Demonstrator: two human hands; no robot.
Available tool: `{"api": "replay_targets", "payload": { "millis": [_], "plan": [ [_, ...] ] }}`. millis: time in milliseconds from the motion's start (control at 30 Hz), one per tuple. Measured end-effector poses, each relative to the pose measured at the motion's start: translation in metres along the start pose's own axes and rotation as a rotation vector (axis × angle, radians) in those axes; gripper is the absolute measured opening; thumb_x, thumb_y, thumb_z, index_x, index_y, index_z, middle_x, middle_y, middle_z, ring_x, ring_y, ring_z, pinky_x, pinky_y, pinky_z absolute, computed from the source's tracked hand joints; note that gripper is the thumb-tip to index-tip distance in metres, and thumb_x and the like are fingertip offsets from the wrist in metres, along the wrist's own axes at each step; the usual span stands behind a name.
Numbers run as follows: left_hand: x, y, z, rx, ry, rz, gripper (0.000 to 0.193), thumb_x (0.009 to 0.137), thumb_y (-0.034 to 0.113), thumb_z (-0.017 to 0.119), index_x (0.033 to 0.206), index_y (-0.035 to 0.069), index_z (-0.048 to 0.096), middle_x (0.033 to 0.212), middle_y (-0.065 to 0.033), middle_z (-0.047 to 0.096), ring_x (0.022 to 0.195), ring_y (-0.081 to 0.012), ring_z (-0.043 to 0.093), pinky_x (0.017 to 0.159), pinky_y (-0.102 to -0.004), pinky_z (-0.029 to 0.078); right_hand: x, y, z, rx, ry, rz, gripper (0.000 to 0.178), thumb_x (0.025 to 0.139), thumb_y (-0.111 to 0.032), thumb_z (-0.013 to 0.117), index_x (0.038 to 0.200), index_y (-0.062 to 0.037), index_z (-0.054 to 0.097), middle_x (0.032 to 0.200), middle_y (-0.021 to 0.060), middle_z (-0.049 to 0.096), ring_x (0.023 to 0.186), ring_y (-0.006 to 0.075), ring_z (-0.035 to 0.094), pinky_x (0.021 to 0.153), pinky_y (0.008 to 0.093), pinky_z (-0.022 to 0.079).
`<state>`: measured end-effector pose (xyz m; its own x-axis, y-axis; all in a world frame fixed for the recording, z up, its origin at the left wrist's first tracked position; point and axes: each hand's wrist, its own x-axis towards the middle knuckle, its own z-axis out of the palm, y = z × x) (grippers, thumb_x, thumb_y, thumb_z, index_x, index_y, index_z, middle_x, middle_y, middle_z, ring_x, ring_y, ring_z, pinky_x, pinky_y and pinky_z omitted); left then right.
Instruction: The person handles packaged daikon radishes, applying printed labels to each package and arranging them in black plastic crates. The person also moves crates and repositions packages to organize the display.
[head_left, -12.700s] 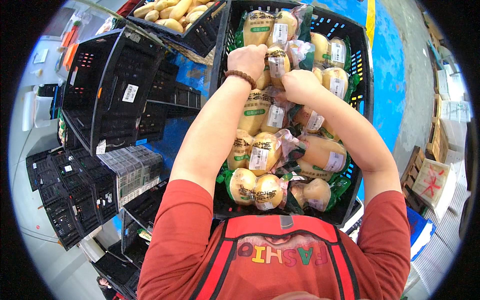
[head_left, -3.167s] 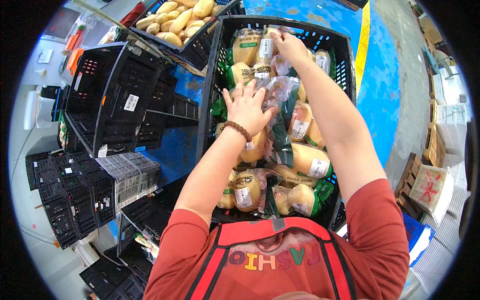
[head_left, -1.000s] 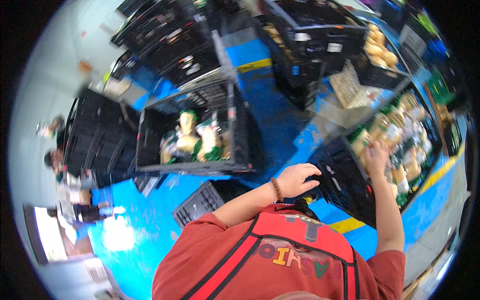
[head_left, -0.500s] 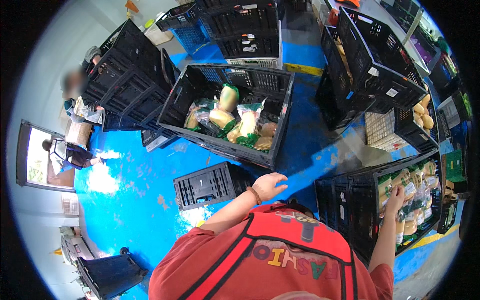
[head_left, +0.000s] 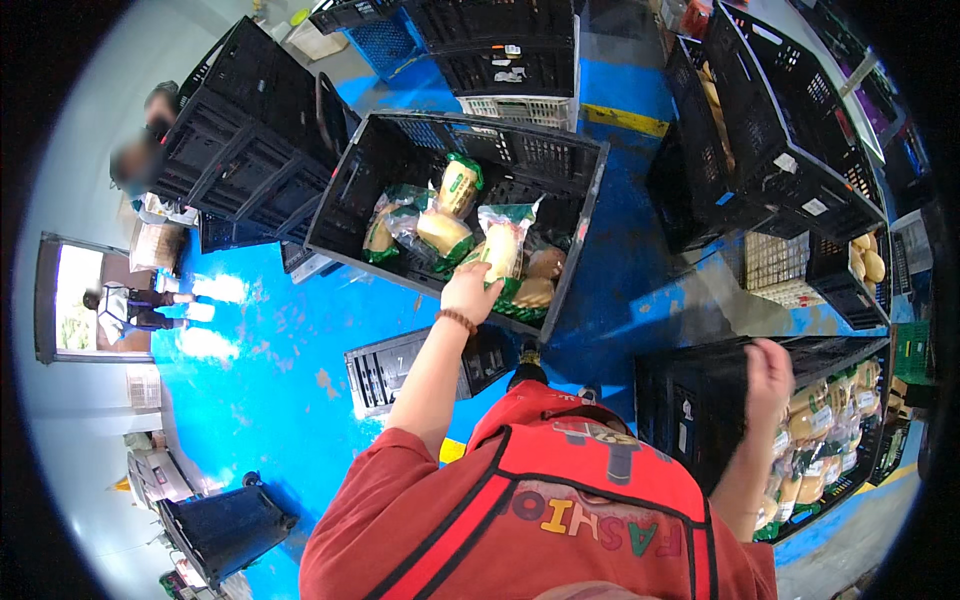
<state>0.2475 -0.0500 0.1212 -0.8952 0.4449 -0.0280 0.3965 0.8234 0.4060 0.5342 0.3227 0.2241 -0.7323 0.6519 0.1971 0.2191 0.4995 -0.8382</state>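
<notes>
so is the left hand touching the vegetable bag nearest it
Cannot tell. In the head view, the left hand overlaps the near end of the vegetable bag, but this angle hides any contact or gap.

Bagged vegetables [head_left: 445, 228] lie in an open crate [head_left: 500, 146] straight ahead, the left hand [head_left: 472, 293] at its near side. A stack of crates [head_left: 255, 120] stands left of it. At right, beside the right hand [head_left: 769, 378], more bags [head_left: 812, 418] fill another crate [head_left: 685, 400].
</notes>
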Motion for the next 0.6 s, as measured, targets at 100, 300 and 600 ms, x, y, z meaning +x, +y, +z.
{"api": "replay_targets", "payload": {
  "millis": [100, 300, 600],
  "plan": [
    [0.043, -0.02, 0.001, 0.076, -0.423, -0.117, 0.046, 0.08, 0.04, 0.061, 0.103, 0.001, 0.061, 0.101, -0.0198, 0.063, 0.096, -0.0342, 0.06, 0.083, -0.0418, 0.048, 0.023, -0.048, 0.097, 0.177, -0.517, 0.19, 0.024, 0.084, -0.012, 0.065, 0.106, -0.0025, 0.061, 0.095, 0.0066, 0.063, 0.086, 0.012, 0.059, 0.079, 0.0258, 0.048],
    [0.061, -0.034, 0.005, -0.019, -0.43, -0.005, 0.042, 0.079, 0.04, 0.063, 0.092, 0.001, 0.062, 0.095, -0.0208, 0.064, 0.091, -0.0355, 0.061, 0.08, -0.0429, 0.048, 0.088, -0.099, 0.284, 0.198, -0.757, 0.047, 0.044, 0.084, -0.014, 0.064, 0.124, -0.002, 0.05, 0.119, 0.0138, 0.056, 0.106, 0.0216, 0.056, 0.088, 0.031, 0.047],
    [0.082, -0.095, -0.007, -0.329, -0.306, -0.009, 0.059, 0.08, 0.038, 0.063, 0.124, 0.002, 0.049, 0.112, -0.0213, 0.059, 0.103, -0.0337, 0.057, 0.087, -0.041, 0.046, 0.159, -0.037, 0.449, -0.591, -1.066, -0.116, 0.026, 0.072, -0.03, 0.069, 0.084, -0.0069, 0.067, 0.092, 0.0151, 0.065, 0.091, 0.0312, 0.062, 0.08, 0.0389, 0.05]
  ]
}}
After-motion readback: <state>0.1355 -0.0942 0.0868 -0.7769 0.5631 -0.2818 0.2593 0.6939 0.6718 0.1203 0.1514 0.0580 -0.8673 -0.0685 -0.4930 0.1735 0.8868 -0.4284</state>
